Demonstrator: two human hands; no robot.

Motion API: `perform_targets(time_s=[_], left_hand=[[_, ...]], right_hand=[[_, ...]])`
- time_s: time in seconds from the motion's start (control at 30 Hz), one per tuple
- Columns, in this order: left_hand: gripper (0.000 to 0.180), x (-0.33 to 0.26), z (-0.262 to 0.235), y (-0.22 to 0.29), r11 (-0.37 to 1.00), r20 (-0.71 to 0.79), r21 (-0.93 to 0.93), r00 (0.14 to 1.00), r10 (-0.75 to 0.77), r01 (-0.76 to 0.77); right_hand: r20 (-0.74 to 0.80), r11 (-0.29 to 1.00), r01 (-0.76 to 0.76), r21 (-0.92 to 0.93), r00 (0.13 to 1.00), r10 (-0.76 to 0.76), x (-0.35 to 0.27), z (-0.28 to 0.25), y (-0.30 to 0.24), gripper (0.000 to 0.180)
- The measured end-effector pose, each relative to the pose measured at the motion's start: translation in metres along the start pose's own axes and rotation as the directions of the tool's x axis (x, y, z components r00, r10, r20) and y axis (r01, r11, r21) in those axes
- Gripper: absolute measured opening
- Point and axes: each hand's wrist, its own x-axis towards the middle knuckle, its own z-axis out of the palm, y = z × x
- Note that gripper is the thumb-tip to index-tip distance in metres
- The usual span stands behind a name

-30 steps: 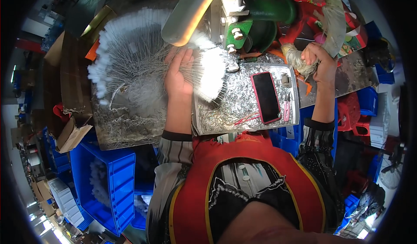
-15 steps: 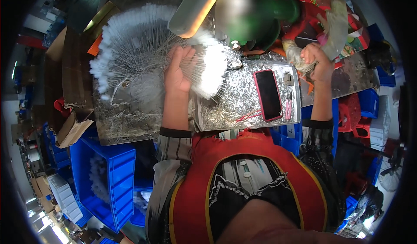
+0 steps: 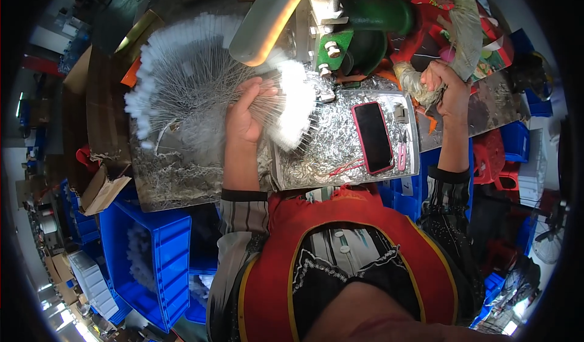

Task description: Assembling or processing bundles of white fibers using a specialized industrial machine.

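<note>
My left hand (image 3: 243, 115) is closed around a bundle of thin wire-stemmed brushes (image 3: 293, 101) with white fluffy ends, which lie over the foil-covered board (image 3: 325, 153). Beside it on the left spreads a large fan of the same brushes (image 3: 163, 53), stems inward and white ends outward. My right hand (image 3: 450, 91) is wrapped around the cloth-bound end of a lever handle (image 3: 467, 28). That lever belongs to a green hand press (image 3: 380, 16), whose bolted head stands just beyond the board. Whether any brush touches the press cannot be made out.
A lit lamp bar (image 3: 267, 22) hangs over the brushes. On the board lie a red-cased phone (image 3: 373, 138) and pink thread snips (image 3: 403, 151). Blue bins (image 3: 170, 263) stand below the bench at left; red stools (image 3: 486, 162) are at right. Torn cardboard (image 3: 104, 190) edges the bench.
The whole view has shifted slightly. My left hand has moved a little away from the lamp, still holding the bundle. My right hand keeps its grip on the lever, almost unmoved.
</note>
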Motion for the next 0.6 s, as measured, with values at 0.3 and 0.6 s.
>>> perform_targets(time_s=[0.3,0.6], left_hand=[[0.017,0.000,0.001,0.002,1.000,-0.086,0.000,0.996,0.001,-0.001],[0.017,0.002,0.004,0.003,1.000,-0.085,0.025,0.996,0.012,-0.010]], right_hand=[[-0.032,1.000,-0.004,0.005,0.999,0.005,-0.001,0.000,0.002,0.010],[-0.005,1.000,-0.003,0.013,1.000,0.003,0.000,-0.001,-0.002,0.011]])
